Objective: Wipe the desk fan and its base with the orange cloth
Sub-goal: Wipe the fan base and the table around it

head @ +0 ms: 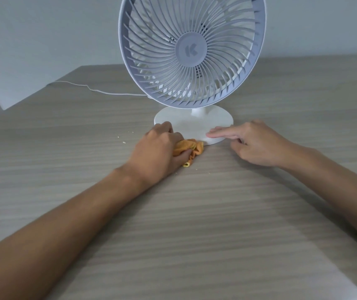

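A white desk fan (191, 48) with a round grille stands upright on the wooden table, on a short neck and a flat round base (192, 124). My left hand (158, 148) is closed around a crumpled orange cloth (191, 148) and presses it against the front left edge of the base. My right hand (253, 141) rests on the table at the front right of the base, with its index finger stretched flat onto the base's rim and the other fingers curled. Much of the cloth is hidden under my left hand.
The fan's white cord (99, 90) runs left across the wooden table (195, 213) to its far left edge. A few small crumbs (124, 142) lie left of my left hand. A pale wall stands behind the table.
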A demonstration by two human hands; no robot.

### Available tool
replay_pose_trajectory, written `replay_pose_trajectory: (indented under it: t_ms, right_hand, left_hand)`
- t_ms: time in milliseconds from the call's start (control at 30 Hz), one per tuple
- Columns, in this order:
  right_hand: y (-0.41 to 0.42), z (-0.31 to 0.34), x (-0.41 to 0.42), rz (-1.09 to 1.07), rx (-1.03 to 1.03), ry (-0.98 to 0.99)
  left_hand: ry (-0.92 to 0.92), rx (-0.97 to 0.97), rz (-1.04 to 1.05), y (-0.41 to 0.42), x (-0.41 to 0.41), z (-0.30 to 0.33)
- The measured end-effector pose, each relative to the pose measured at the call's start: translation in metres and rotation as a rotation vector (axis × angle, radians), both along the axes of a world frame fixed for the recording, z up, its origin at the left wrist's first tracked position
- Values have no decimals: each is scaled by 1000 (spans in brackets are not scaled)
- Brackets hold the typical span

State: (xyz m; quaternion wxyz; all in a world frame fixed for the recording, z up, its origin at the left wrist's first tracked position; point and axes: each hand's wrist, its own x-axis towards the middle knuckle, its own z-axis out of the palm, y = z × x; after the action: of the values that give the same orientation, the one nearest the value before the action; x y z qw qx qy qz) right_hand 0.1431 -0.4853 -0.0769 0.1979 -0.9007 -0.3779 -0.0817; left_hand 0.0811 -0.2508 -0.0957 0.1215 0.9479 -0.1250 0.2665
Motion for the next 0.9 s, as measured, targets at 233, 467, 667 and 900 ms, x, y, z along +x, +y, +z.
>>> replay_pose_trajectory:
  t_ms: [233,467,667,900]
  right_hand:
    - [0,-3,0,2,11,1]
    - [3,-2,-2,-17,17,-2]
    - [3,-7,-2,-7,44,29]
    - [6,-6,-3,-31,58,55]
  left_hand:
    - [15,-54,122,35,9,1]
    - [76,-98,288,68,32,3]
    - [-95,-171,165,92,39,11]
    - [176,-169,316,129,54,5]
